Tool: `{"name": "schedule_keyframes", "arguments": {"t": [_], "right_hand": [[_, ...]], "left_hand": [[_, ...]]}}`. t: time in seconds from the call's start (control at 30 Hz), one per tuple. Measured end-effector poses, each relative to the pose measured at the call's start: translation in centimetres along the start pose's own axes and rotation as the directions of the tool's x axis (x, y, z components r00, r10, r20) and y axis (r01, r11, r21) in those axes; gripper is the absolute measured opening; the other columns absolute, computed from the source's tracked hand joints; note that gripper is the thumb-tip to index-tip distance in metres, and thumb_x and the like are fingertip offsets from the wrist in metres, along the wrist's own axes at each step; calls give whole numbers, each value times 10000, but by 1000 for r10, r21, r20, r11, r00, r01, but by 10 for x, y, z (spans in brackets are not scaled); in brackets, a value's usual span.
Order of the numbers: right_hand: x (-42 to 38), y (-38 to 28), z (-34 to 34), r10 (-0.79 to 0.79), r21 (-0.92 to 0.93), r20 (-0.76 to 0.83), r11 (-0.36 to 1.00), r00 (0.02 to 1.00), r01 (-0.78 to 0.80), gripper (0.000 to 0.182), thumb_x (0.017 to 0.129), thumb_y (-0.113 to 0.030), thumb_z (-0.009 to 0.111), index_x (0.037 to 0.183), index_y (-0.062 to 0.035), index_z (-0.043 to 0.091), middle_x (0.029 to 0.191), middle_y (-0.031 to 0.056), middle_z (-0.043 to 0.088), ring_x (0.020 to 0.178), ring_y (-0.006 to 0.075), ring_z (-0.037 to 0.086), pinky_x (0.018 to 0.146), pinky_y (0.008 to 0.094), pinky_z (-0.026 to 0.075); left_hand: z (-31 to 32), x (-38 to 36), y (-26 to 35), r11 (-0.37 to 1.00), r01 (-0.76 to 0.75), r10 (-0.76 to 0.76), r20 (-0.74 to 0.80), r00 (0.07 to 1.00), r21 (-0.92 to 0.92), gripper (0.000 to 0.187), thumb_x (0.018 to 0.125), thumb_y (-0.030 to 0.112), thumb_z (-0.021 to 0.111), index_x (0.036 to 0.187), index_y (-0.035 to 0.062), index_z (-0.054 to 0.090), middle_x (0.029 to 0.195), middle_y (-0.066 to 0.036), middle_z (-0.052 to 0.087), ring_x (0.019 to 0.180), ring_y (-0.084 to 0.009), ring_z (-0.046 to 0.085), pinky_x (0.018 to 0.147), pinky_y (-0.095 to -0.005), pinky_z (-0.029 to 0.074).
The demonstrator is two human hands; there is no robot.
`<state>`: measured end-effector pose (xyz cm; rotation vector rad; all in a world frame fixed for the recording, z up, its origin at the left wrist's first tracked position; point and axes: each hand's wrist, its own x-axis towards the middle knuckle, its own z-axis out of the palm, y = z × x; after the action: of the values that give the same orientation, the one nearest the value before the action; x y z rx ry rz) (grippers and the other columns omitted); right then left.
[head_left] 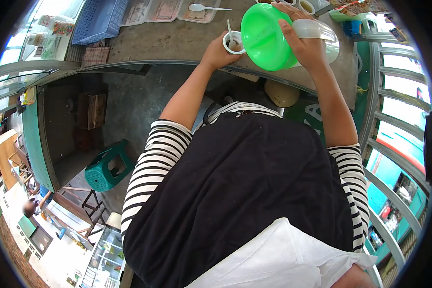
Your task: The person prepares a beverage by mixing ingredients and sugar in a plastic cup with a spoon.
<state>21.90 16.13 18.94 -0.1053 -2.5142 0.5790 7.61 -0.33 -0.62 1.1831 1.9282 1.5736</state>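
Note:
My left hand (pixel 217 52) is wrapped round a small white cup (pixel 234 42) at the counter's front edge. A pale spoon (pixel 229 28) stands in the cup, which has something brownish inside. My right hand (pixel 306 43) holds a clear pitcher (pixel 330 44) with a bright green lid (pixel 265 37), just right of the cup. The pitcher is tilted towards the cup, its lid facing left. Whether liquid is flowing cannot be made out.
On the counter (pixel 158 45) are shallow plastic containers (pixel 163 9), a white spoon (pixel 204 7) and a blue basket (pixel 98 20). A green stool (pixel 105 168) stands lower left. Metal bars (pixel 398 91) line the right side. A person (pixel 32 206) is far off at left.

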Motion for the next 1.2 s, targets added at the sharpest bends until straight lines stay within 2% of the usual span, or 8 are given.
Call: {"name": "schedule_keyframes", "arguments": {"t": [0.4, 0.63, 0.7, 0.83, 0.93, 1.0, 1.13, 1.2], "right_hand": [[0, 0, -2, 0, -15, -5, 1000, 1000, 0, 367, 990, -325, 533, 1275, -122, 645, 1254, 106, 650, 1168, 277, 582, 1030, 377, 412], [-5, 5, -9, 68, 11, -22, 998, 997, -68, 386, 991, -331, 536, 1297, -116, 630, 1250, 128, 647, 1164, 273, 582, 1022, 357, 405], [-7, 6, -12, 145, 177, -11, 974, 989, -141, 391, 1000, -334, 527, 1303, -108, 625, 1230, 128, 649, 1159, 236, 579, 1011, 322, 404], [-15, 8, -17, 251, 262, -12, 935, 968, -239, 408, 1016, -337, 500, 1301, -71, 620, 1233, 105, 645, 1147, 191, 572, 1000, 286, 400], [-24, 26, -19, 362, 464, -13, 828, 932, -315, 415, 1025, -328, 485, 1309, -53, 610, 1255, 85, 636, 1136, 161, 569, 988, 267, 402], [-32, 36, -21, 576, 571, 4, 670, 817, -475, 438, 1028, -315, 472, 1336, -23, 579, 1281, 77, 623, 1156, 149, 567, 1000, 264, 401], [-39, 48, -28, 652, 792, -80, 501, 754, -350, 480, 1028, -305, 438, 1370, 21, 527, 1305, 106, 613, 1167, 174, 582, 1001, 292, 432], [-43, 64, -33, 700, 853, -106, 429, 706, -297, 476, 1026, -305, 433, 1360, 20, 534, 1292, 110, 619, 1156, 186, 589, 992, 305, 442]], "left_hand": [[1, 2, -9, 995, 5, -4, -9, 1000, 98, 538, 664, 278, 846, 1110, 80, 620, 1016, -135, 707, 932, -315, 687, 803, -392, 544], [0, 1, -4, 999, 17, -16, -15, 1000, 48, 569, 659, 300, 865, 1120, 74, 620, 1026, -126, 710, 934, -297, 691, 809, -390, 545], [0, 0, -5, 998, -3, 3, -7, 1000, 68, 593, 655, 331, 874, 1123, 70, 619, 1020, -124, 710, 930, -292, 692, 813, -387, 544], [-1, 0, -11, 997, -42, 41, 15, 999, 57, 594, 665, 306, 849, 1149, 66, 601, 1024, -133, 706, 935, -294, 690, 814, -388, 543], [-4, 0, -12, 995, -91, 92, 40, 995, -31, 589, 678, 266, 807, 1179, 59, 578, 1045, -149, 698, 948, -306, 685, 810, -392, 542], [-6, 0, -13, 997, -71, 71, 82, 994, 0, 589, 684, 227, 771, 1206, 53, 560, 1068, -157, 692, 965, -305, 683, 823, -393, 538], [-5, 1, -14, 992, -25, 14, 87, 996, 125, 598, 687, 223, 778, 1220, 57, 560, 1085, -151, 690, 982, -290, 683, 845, -390, 531], [-1, 0, -9, 986, -54, 56, -8, 998, 159, 608, 692, 231, 812, 1222, 63, 564, 1096, -147, 689, 1008, -286, 679, 874, -387, 523]]}}
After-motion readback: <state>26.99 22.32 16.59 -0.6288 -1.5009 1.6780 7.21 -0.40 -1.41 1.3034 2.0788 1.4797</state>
